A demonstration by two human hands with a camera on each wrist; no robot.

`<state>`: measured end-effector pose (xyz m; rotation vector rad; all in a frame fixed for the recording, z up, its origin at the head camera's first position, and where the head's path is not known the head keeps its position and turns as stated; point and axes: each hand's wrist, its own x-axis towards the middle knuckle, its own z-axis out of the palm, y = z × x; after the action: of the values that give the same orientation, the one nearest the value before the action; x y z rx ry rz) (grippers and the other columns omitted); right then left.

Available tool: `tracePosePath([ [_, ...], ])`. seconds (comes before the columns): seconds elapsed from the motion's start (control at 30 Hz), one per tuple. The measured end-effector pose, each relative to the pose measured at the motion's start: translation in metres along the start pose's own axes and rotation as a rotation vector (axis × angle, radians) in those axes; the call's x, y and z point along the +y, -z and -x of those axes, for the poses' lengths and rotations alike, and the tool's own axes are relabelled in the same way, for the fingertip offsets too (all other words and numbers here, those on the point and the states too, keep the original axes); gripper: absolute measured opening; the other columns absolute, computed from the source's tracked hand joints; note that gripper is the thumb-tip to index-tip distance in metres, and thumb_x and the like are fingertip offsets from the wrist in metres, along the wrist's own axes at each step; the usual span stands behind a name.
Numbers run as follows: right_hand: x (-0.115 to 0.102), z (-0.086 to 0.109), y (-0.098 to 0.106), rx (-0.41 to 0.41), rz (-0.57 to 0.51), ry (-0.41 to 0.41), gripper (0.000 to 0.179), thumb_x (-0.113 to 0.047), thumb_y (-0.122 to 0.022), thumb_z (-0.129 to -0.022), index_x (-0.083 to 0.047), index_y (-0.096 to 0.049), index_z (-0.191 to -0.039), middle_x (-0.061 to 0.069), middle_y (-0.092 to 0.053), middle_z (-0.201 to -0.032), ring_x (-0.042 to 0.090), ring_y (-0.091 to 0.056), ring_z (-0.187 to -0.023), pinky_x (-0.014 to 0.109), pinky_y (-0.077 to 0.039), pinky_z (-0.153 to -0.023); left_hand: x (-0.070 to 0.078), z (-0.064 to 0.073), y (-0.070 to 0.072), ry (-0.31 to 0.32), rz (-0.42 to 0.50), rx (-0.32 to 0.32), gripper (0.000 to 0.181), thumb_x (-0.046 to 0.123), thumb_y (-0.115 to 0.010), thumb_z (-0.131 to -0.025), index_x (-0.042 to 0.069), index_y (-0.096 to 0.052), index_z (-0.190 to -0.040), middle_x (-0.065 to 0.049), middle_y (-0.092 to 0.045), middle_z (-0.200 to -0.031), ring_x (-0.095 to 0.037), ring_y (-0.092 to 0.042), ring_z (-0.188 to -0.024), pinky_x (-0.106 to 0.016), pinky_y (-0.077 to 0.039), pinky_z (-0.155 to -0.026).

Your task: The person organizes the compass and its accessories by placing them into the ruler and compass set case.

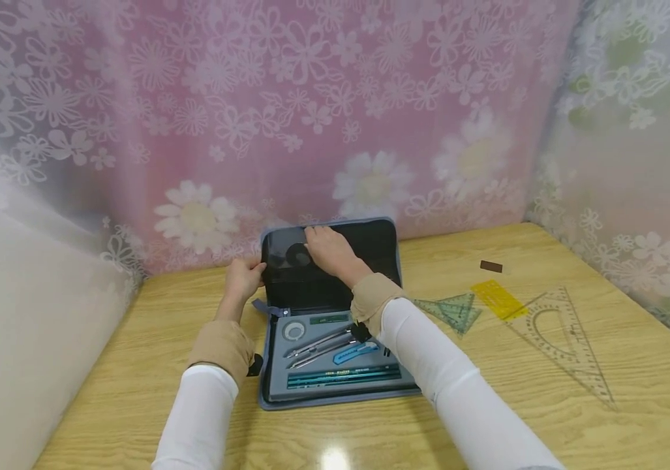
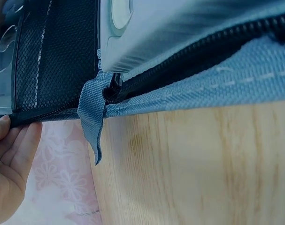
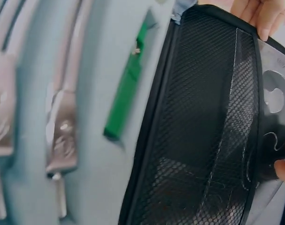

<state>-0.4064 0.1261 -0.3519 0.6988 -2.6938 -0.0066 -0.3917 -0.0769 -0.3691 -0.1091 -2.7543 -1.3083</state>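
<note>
A zippered drawing-set case [image 1: 337, 395] lies open on the table, its black lid [image 1: 378, 261] raised against the curtain. My left hand [image 1: 242, 281] pinches the lid's left edge. At the lid's top, my right hand [image 1: 331, 251] holds a clear plastic template with curved cut-outs [image 3: 269, 75], partly inside the black mesh pocket [image 3: 203, 108]; some of its fingers are out of sight. The grey tray [image 1: 278, 349] holds a round white item [image 1: 294, 331], silver compasses [image 1: 317, 346], a blue cutter [image 1: 355, 352], a green piece [image 3: 123, 98] and dark green pencils [image 1: 343, 376].
To the right on the wooden table [image 1: 458, 418] lie a green set square [image 1: 458, 313], a yellow stencil [image 1: 496, 297], a large clear set square [image 1: 575, 352] and a small brown block [image 1: 490, 266]. A pink floral curtain [image 1: 288, 117] stands behind the table.
</note>
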Motion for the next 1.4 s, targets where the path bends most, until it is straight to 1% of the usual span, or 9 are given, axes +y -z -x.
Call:
tracePosePath([
  [0.27, 0.005, 0.015, -0.005, -0.153, -0.046, 0.044, 0.028, -0.023, -0.051, -0.096, -0.001, -0.056, -0.113, 0.011, -0.061, -0.099, 0.023, -0.060, -0.093, 0.033, -0.049, -0.082, 0.004, 0.001, -0.005, -0.001, -0.004, 0.012, 0.025, 0.007, -0.052, -0.093, -0.005, -0.065, -0.111, -0.024, -0.064, -0.101, -0.027, -0.065, -0.074, -0.031, -0.055, -0.065],
  [0.4, 0.006, 0.018, -0.006, -0.187, -0.031, 0.067, 0.026, -0.023, -0.051, -0.096, -0.003, -0.057, -0.111, 0.010, -0.061, -0.096, 0.021, -0.061, -0.088, 0.031, -0.050, -0.076, 0.008, -0.001, -0.009, 0.003, 0.001, 0.003, 0.025, 0.008, -0.053, -0.093, -0.003, -0.065, -0.113, -0.024, -0.064, -0.102, -0.029, -0.066, -0.077, -0.031, -0.055, -0.066],
  [0.67, -0.002, 0.015, 0.004, -0.239, 0.177, 0.029, 0.025, -0.025, -0.051, -0.096, -0.007, -0.066, -0.107, 0.008, -0.063, -0.097, 0.018, -0.061, -0.087, 0.030, -0.052, -0.073, 0.008, -0.006, -0.013, 0.016, 0.002, 0.001, 0.026, 0.009, -0.052, -0.094, -0.006, -0.065, -0.110, -0.025, -0.063, -0.103, -0.030, -0.066, -0.080, -0.029, -0.055, -0.065],
  [0.83, -0.011, 0.010, 0.006, -0.294, 0.225, 0.019, 0.023, -0.018, -0.051, -0.096, -0.007, -0.066, -0.109, 0.009, -0.062, -0.098, 0.020, -0.061, -0.090, 0.031, -0.052, -0.073, 0.007, -0.007, -0.010, 0.029, -0.003, 0.009, 0.026, 0.010, -0.052, -0.094, -0.007, -0.066, -0.106, -0.024, -0.063, -0.100, -0.028, -0.066, -0.079, -0.028, -0.054, -0.065],
  [0.97, -0.018, 0.007, 0.008, -0.334, 0.297, -0.001, 0.024, -0.019, -0.052, -0.095, -0.007, -0.065, -0.112, 0.009, -0.061, -0.099, 0.021, -0.060, -0.090, 0.030, -0.053, -0.071, 0.005, -0.007, -0.009, 0.033, 0.006, 0.008, 0.026, 0.009, -0.051, -0.094, -0.008, -0.066, -0.107, -0.025, -0.063, -0.101, -0.028, -0.066, -0.078, -0.029, -0.055, -0.065],
  [1.07, -0.019, 0.009, 0.007, -0.307, 0.294, -0.042, 0.025, -0.022, -0.055, -0.094, -0.006, -0.064, -0.111, 0.010, -0.060, -0.097, 0.022, -0.060, -0.087, 0.029, -0.053, -0.067, 0.004, -0.007, -0.007, 0.035, 0.008, 0.013, 0.026, 0.009, -0.052, -0.094, -0.008, -0.065, -0.109, -0.026, -0.063, -0.102, -0.028, -0.066, -0.077, -0.028, -0.054, -0.064],
  [1.2, -0.010, 0.016, 0.006, -0.244, 0.151, -0.111, 0.030, -0.029, -0.053, -0.095, -0.004, -0.059, -0.110, 0.011, -0.058, -0.096, 0.022, -0.060, -0.083, 0.032, -0.053, -0.066, 0.007, -0.008, -0.007, 0.043, 0.021, -0.004, 0.027, 0.010, -0.052, -0.094, -0.007, -0.064, -0.112, -0.026, -0.063, -0.104, -0.029, -0.067, -0.080, -0.029, -0.054, -0.066],
  [1.27, -0.001, 0.021, 0.006, -0.206, 0.067, -0.116, 0.032, -0.032, -0.051, -0.095, -0.004, -0.058, -0.110, 0.011, -0.057, -0.097, 0.022, -0.059, -0.084, 0.033, -0.053, -0.068, 0.009, -0.009, -0.006, 0.046, 0.034, -0.017, 0.028, 0.009, -0.052, -0.094, -0.007, -0.062, -0.114, -0.026, -0.063, -0.105, -0.030, -0.066, -0.082, -0.031, -0.054, -0.069],
  [1.4, 0.024, 0.038, 0.014, -0.108, -0.007, -0.061, 0.028, -0.030, -0.053, -0.094, -0.007, -0.058, -0.108, 0.009, -0.056, -0.097, 0.023, -0.056, -0.088, 0.036, -0.050, -0.069, 0.013, -0.009, -0.007, 0.049, 0.056, -0.040, 0.028, 0.008, -0.051, -0.094, -0.009, -0.061, -0.115, -0.027, -0.062, -0.105, -0.032, -0.066, -0.085, -0.035, -0.054, -0.074],
])
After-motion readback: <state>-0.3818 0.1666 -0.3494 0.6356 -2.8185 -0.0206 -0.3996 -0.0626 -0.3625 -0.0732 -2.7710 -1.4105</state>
